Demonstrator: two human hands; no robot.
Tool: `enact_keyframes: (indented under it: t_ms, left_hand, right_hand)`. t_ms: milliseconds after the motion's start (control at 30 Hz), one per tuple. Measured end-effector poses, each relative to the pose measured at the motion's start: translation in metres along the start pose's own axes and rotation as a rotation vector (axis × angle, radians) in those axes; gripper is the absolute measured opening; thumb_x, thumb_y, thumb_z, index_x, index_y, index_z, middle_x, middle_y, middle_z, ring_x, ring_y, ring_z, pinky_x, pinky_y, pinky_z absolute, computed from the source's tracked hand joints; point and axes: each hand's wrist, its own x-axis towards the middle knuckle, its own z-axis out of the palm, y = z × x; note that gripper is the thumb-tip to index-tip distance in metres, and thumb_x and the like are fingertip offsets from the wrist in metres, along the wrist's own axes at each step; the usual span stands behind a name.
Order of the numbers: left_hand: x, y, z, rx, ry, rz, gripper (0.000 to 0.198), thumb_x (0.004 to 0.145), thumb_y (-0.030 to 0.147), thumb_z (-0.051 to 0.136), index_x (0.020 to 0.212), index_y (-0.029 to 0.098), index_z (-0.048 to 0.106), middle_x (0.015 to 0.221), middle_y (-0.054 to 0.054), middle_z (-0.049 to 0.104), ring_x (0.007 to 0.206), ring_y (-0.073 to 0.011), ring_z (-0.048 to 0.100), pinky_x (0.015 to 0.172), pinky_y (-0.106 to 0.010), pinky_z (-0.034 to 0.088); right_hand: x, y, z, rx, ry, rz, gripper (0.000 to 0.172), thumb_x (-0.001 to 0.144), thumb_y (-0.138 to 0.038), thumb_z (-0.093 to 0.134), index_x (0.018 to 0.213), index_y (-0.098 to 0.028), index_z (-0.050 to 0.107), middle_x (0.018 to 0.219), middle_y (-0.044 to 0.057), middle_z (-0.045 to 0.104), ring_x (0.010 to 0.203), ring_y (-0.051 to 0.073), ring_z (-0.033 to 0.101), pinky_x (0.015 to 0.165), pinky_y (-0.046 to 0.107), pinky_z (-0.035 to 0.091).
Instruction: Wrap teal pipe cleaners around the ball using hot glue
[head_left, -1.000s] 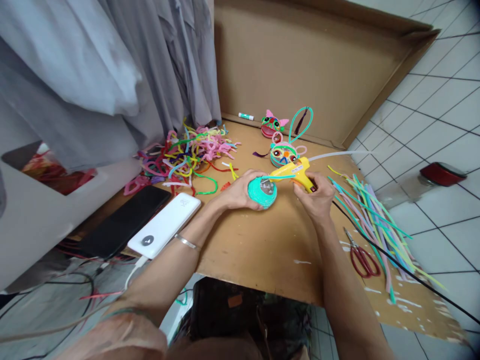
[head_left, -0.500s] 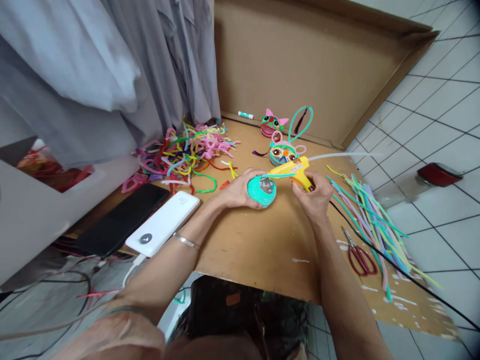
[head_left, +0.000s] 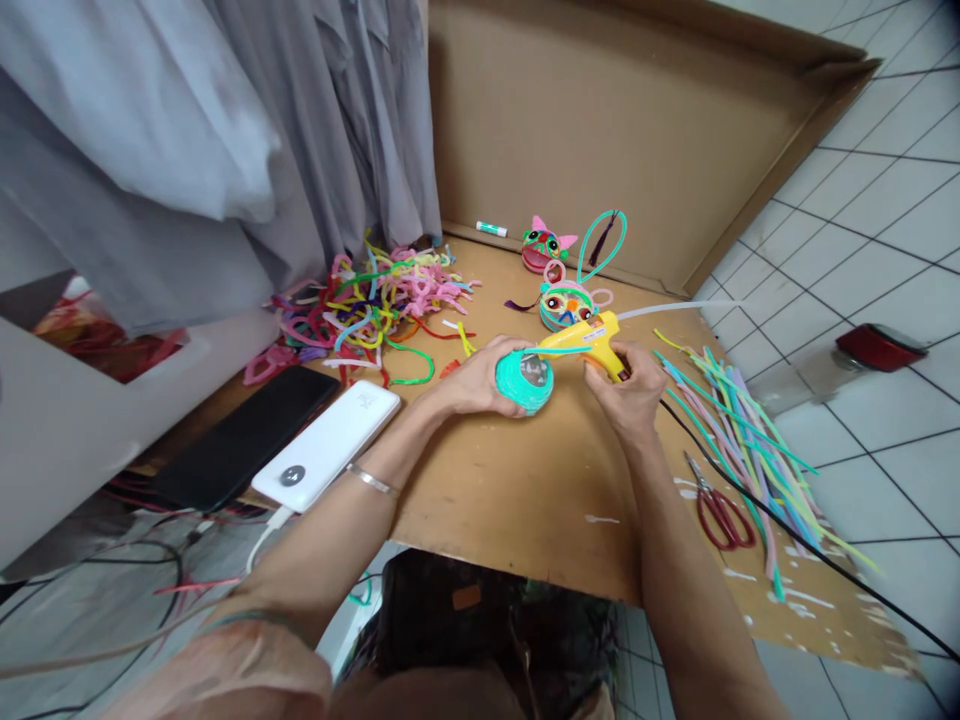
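Observation:
My left hand (head_left: 480,378) is closed around a round turquoise ball (head_left: 517,392) wound with pipe cleaner, a greyish uncovered patch showing on its top. From the ball a loose turquoise pipe-cleaner end (head_left: 566,351) stretches right, across the front of the glue gun. My right hand (head_left: 628,390) grips the yellow glue gun (head_left: 600,340) by its handle, its nozzle pointing left near the ball's upper side; whether the tip touches is hidden. A whitish glue stick (head_left: 667,308) sticks out of the gun's back.
Two decorated animal-face crafts, one pink-eared (head_left: 566,305) and one smaller (head_left: 541,250), stand behind. Tangled pipe cleaners (head_left: 405,290) lie left, straight ones (head_left: 750,440) right beside red-handled scissors (head_left: 721,515). A power bank (head_left: 330,445), black phone (head_left: 247,435) and black cord (head_left: 780,515) are near my arms.
Both hands, the ball and the glue gun stay almost in the same place. The view has shifted very slightly.

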Motion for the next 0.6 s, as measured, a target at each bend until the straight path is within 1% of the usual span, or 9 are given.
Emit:
enact_keyframes:
  t_ms: [167, 300, 400, 533, 600]
  left_hand:
    - [0.0002, -0.0006, -0.0001, 0.004, -0.003, 0.016, 0.092, 0.048, 0.035, 0.087, 0.132, 0.022, 0.051, 0.135, -0.009, 0.052, 0.126, -0.0327, 0.053, 0.113, -0.051, 0.04]
    - [0.0, 0.0012, -0.0002, -0.005, -0.005, 0.006, 0.092, 0.048, 0.036, 0.087, 0.131, 0.02, 0.051, 0.133, -0.009, 0.053, 0.124, -0.032, 0.054, 0.112, -0.049, 0.041]
    - [0.0002, 0.0027, -0.0009, -0.005, -0.008, 0.001, 0.091, 0.047, 0.034, 0.087, 0.13, 0.021, 0.051, 0.132, -0.009, 0.054, 0.124, -0.0314, 0.054, 0.112, -0.048, 0.041]
    - [0.0006, 0.0026, -0.0013, 0.009, -0.007, 0.007, 0.091, 0.048, 0.035, 0.087, 0.13, 0.022, 0.051, 0.132, -0.008, 0.054, 0.125, -0.0322, 0.054, 0.112, -0.05, 0.04]
    - [0.0009, 0.002, -0.0009, 0.008, -0.005, 0.002, 0.092, 0.047, 0.034, 0.087, 0.13, 0.022, 0.051, 0.132, -0.008, 0.054, 0.125, -0.0328, 0.053, 0.113, -0.05, 0.04]
  right_hand:
    - [0.0018, 0.0006, -0.0011, -0.005, -0.001, -0.045, 0.017, 0.071, -0.032, 0.063, 0.084, -0.022, 0.063, 0.078, 0.002, 0.069, 0.064, 0.018, 0.061, 0.062, 0.032, 0.05]
    - [0.0033, 0.001, -0.0038, -0.01, -0.011, -0.087, 0.016, 0.071, -0.032, 0.063, 0.083, -0.022, 0.064, 0.077, 0.002, 0.07, 0.063, 0.018, 0.062, 0.062, 0.031, 0.05]
    - [0.0031, 0.0014, -0.0042, -0.019, -0.021, -0.066, 0.017, 0.071, -0.034, 0.063, 0.083, -0.022, 0.064, 0.078, 0.002, 0.07, 0.063, 0.018, 0.061, 0.061, 0.031, 0.049]
    - [0.0022, 0.0022, -0.0019, -0.007, 0.007, 0.002, 0.02, 0.07, -0.036, 0.063, 0.084, -0.022, 0.064, 0.075, 0.001, 0.069, 0.06, 0.017, 0.059, 0.06, 0.031, 0.049]
    - [0.0019, 0.0023, -0.0004, 0.004, 0.015, 0.012, 0.02, 0.07, -0.036, 0.063, 0.084, -0.021, 0.064, 0.075, 0.001, 0.069, 0.06, 0.017, 0.058, 0.059, 0.031, 0.048]
